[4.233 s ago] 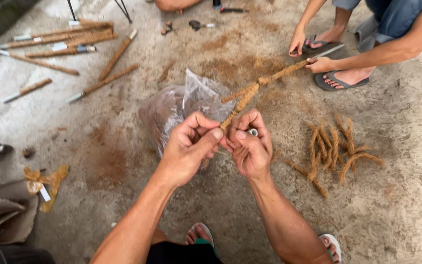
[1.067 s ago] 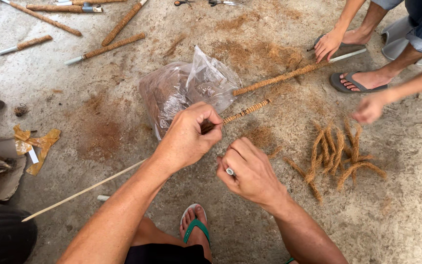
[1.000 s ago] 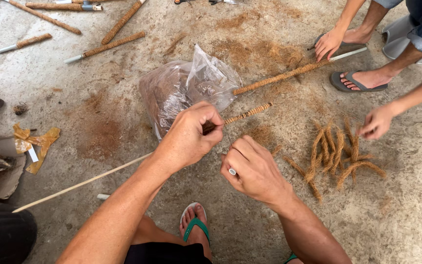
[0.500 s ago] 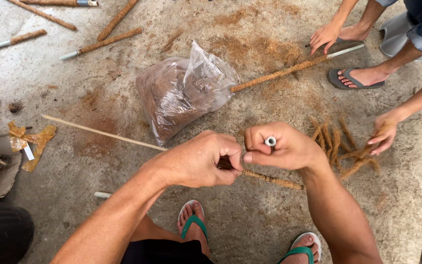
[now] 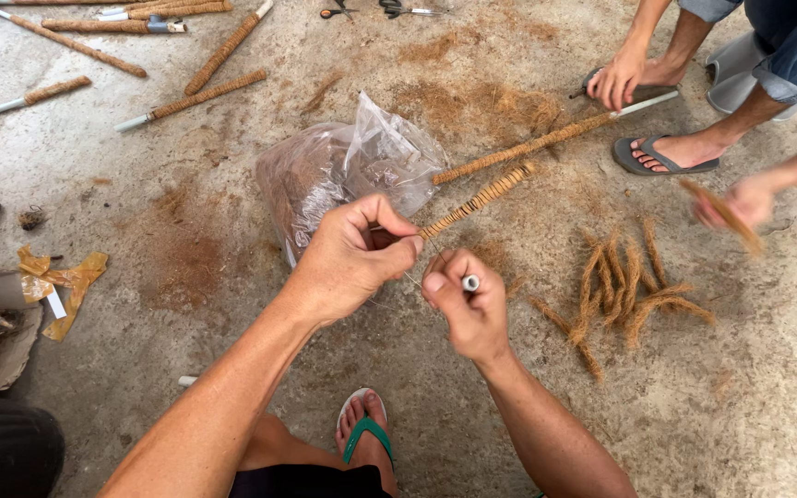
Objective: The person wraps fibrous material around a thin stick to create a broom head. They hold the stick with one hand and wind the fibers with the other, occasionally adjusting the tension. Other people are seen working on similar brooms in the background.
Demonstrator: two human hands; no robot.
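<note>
Dusty, seemingly concrete floor (image 5: 186, 323), fibre-strewn.

bare, stained concrete floor (image 5: 721, 415) in even daylight; brown fibre dust scattered around a clear plastic bag (image 5: 343, 171) at centre.

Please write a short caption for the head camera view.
Left hand grips a fibre-wrapped stick; right hand holds a small white spool.

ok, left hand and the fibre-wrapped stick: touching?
Touching. The head view shows the left hand pinching the near end of the fibre-wrapped stick between thumb and fingers, with no gap at the grip.
</note>
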